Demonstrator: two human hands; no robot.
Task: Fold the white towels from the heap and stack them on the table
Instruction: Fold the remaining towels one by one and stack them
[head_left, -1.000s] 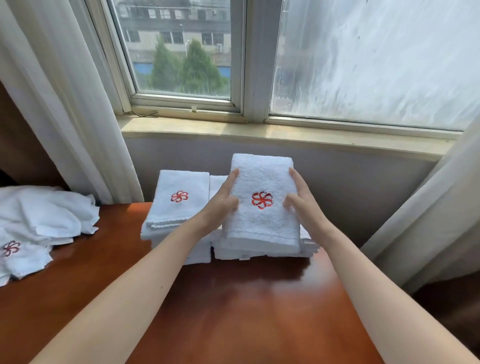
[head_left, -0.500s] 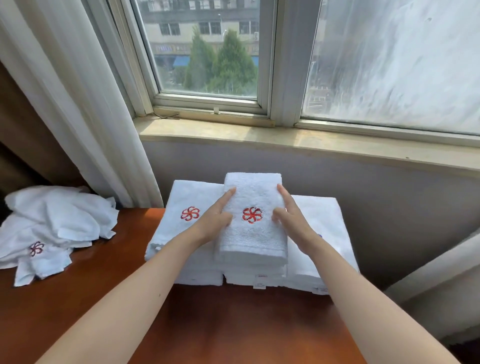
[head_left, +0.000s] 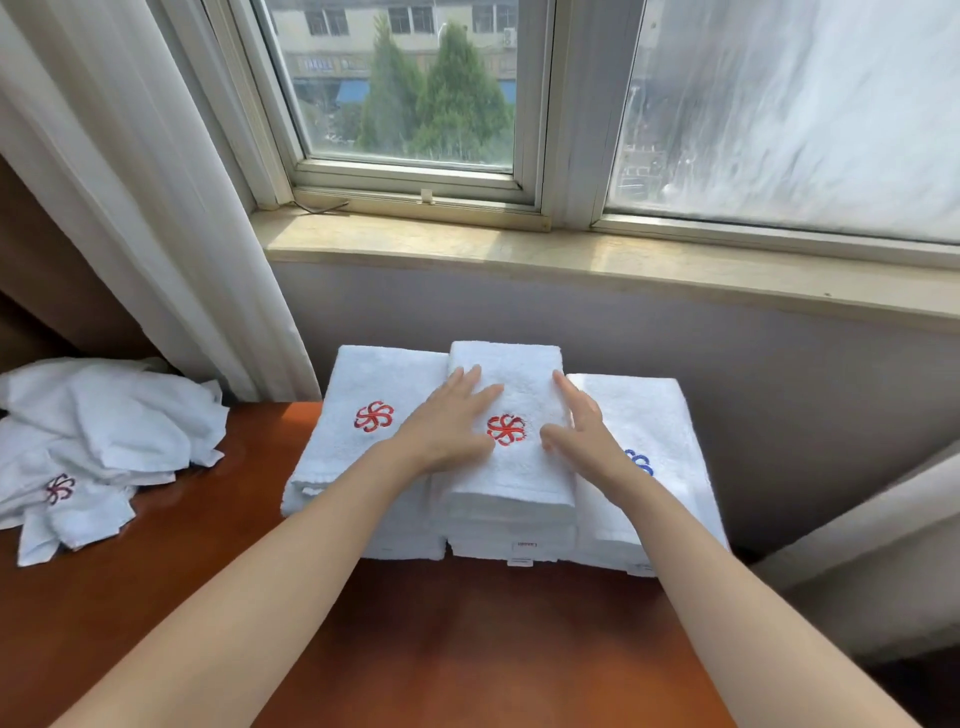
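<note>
A folded white towel (head_left: 511, 467) with a red flower emblem lies on top of the middle stack at the far side of the brown table (head_left: 441, 639). My left hand (head_left: 449, 428) rests flat on its left half, fingers spread. My right hand (head_left: 582, 431) lies flat along its right edge. A folded stack (head_left: 358, 431) with a red emblem stands to the left, and a folded stack (head_left: 654, 447) with a blue emblem to the right. The heap of unfolded white towels (head_left: 98, 441) lies at the table's left edge.
A grey wall (head_left: 675, 343) and a stone window sill (head_left: 571, 254) rise right behind the stacks. White curtains hang at the left (head_left: 130, 182) and the right (head_left: 872, 545). Bare tabletop lies between the stacks and me.
The towel held by its sides a second ago now lies on the middle stack. Both hands have gone from gripping its edges to lying flat on top.
</note>
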